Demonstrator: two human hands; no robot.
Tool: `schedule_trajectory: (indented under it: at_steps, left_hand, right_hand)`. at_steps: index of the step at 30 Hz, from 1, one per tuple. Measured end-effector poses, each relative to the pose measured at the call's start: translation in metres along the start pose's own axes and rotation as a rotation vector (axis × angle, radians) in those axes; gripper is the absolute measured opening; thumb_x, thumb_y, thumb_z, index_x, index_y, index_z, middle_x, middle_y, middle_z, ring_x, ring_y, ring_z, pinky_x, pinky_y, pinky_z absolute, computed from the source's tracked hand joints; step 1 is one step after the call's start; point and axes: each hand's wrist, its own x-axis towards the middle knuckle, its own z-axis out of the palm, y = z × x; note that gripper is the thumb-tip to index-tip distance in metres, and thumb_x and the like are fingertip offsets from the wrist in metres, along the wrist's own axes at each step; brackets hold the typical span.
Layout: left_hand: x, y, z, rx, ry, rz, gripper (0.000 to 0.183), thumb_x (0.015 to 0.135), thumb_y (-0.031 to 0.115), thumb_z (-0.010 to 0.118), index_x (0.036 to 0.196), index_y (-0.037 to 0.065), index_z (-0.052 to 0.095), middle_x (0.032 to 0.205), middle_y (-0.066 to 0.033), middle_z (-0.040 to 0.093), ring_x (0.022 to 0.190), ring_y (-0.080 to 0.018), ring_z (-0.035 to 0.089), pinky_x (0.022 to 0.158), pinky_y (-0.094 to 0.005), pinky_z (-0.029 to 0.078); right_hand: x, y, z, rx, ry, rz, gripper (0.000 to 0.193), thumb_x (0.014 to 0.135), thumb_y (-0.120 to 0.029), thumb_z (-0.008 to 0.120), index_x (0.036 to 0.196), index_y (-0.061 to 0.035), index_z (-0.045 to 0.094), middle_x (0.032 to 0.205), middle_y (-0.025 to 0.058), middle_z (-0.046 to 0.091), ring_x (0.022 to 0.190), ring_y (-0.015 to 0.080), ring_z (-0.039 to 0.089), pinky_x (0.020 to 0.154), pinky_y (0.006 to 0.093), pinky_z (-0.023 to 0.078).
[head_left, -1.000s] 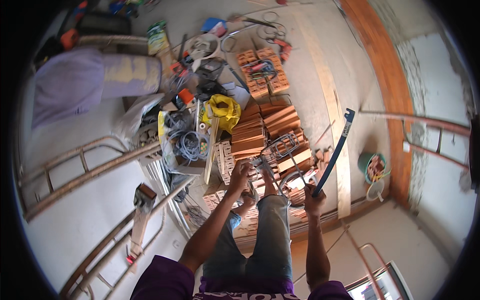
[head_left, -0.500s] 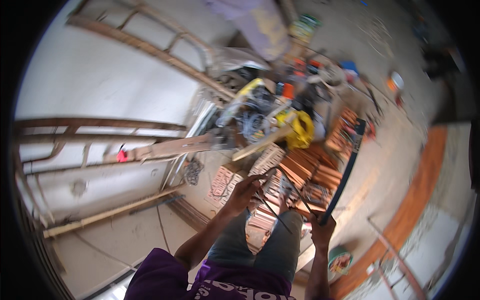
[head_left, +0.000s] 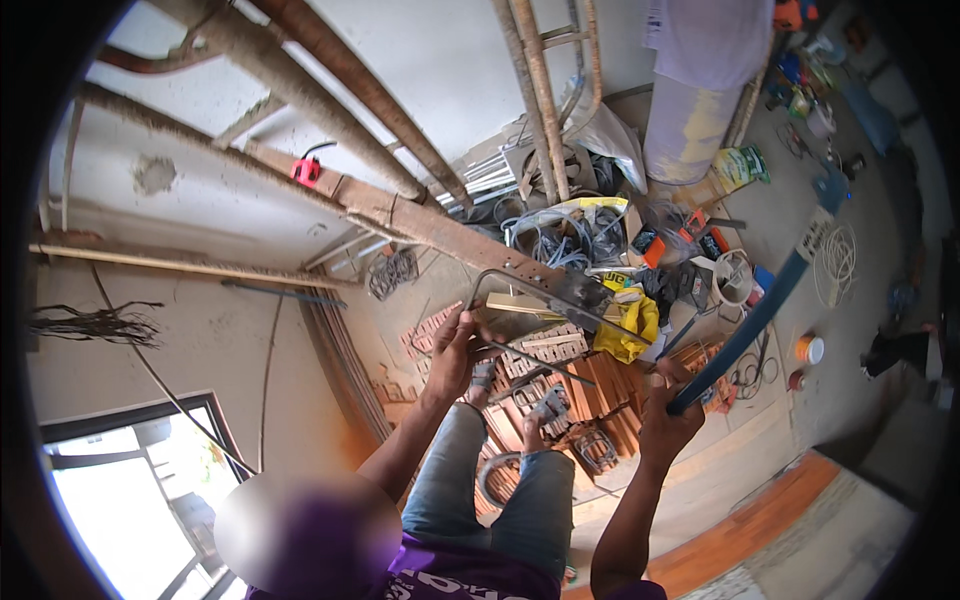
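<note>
My left hand (head_left: 452, 358) is closed around a thin steel rod (head_left: 560, 303) bent into a hoop with square corners. One leg of the rod runs toward my right hand (head_left: 670, 412); a loose end juts out below it. My right hand grips the lower end of a long blue metal bar (head_left: 757, 318), which slants up to the right and ends in a hooked head. Whether these fingers also touch the rod I cannot tell. Behind the rod lies a wooden plank (head_left: 440, 232) with a dark pinned metal plate (head_left: 578, 288) at its end.
Stacked hollow orange bricks (head_left: 610, 410) lie by my feet. Rusty scaffold frames (head_left: 330, 100) lean at the left and back. A yellow bag (head_left: 630, 325), coiled cables (head_left: 565, 238) and a white bucket (head_left: 732, 278) crowd the floor beyond. A red tool (head_left: 305, 172) rests on the plank.
The view has swung, so the plank and scaffold frames appear closer and higher. The blue bar now leans farther right. Both hands keep their holds, and the rod has turned to lie flatter.
</note>
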Motion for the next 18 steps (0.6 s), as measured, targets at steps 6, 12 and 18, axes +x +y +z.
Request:
schedule_trajectory:
  at_steps: [6,12,18]
  left_hand:
    - [0.011,-0.021,-0.006,-0.15,-0.109,0.043,0.034,0.102,0.029,0.047,0.124,0.003,0.052,0.088,-0.0068,0.065,0.089,-0.019,0.069,0.078,-0.0337,0.061]
    - [0.021,-0.032,-0.004,-0.178,-0.105,0.004,0.031,0.102,0.027,0.047,0.12,0.004,0.054,0.086,-0.0053,0.066,0.087,-0.0197,0.069,0.075,-0.0338,0.061]
    - [0.037,-0.041,0.002,-0.171,-0.142,-0.037,0.029,0.104,0.027,0.043,0.118,0.004,0.054,0.086,-0.0057,0.065,0.086,-0.0181,0.068,0.075,-0.0314,0.06]
  right_hand:
    - [-0.022,0.009,0.012,-0.146,0.001,0.208,0.035,0.093,-0.026,0.063,0.069,-0.0037,0.051,0.057,0.003,0.053,0.048,0.0089,0.049,0.046,0.025,0.039]
    - [-0.049,0.05,0.006,-0.154,0.047,0.34,0.044,0.093,-0.031,0.065,0.062,-0.0066,0.045,0.053,-0.0019,0.04,0.046,0.0078,0.04,0.044,0.0265,0.034]
    - [-0.068,0.063,0.013,-0.13,0.012,0.373,0.044,0.093,-0.034,0.064,0.064,-0.0088,0.043,0.053,-0.0031,0.039,0.042,0.0066,0.039,0.04,0.0242,0.033]
